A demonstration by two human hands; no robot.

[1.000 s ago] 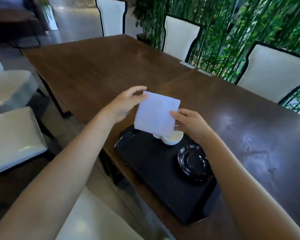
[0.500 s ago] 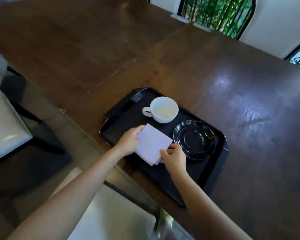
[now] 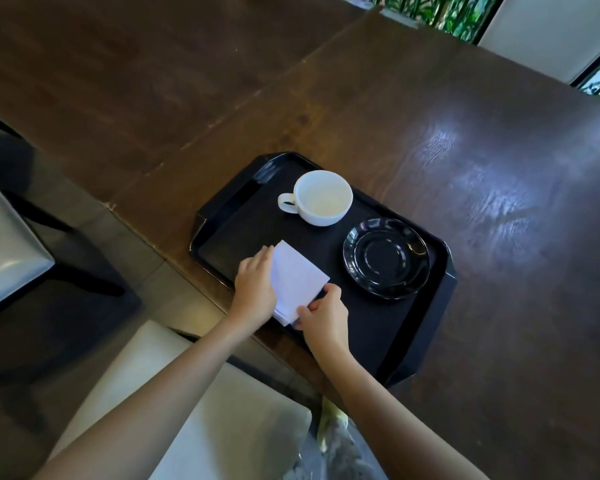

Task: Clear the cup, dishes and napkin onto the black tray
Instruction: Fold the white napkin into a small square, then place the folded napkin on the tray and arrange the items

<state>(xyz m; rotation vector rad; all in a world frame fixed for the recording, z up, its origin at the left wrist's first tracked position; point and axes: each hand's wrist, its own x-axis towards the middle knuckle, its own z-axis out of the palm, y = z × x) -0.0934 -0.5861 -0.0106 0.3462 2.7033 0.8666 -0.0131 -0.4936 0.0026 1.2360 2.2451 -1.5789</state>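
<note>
On the dark wooden counter (image 3: 465, 161), by its 6 o'clock edge, sits the black rectangular plastic tray (image 3: 246, 230), holding the white ceramic cup (image 3: 323, 198) at 12 o'clock, the black round glossy saucer (image 3: 387, 259) at 3 o'clock and the white folded paper napkin (image 3: 298, 271) at 7 o'clock.

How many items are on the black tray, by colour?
White: 2, the cup and the napkin, which both hands hold (left hand, right hand)
Black: 1, the saucer
Total: 3 on the tray
</note>
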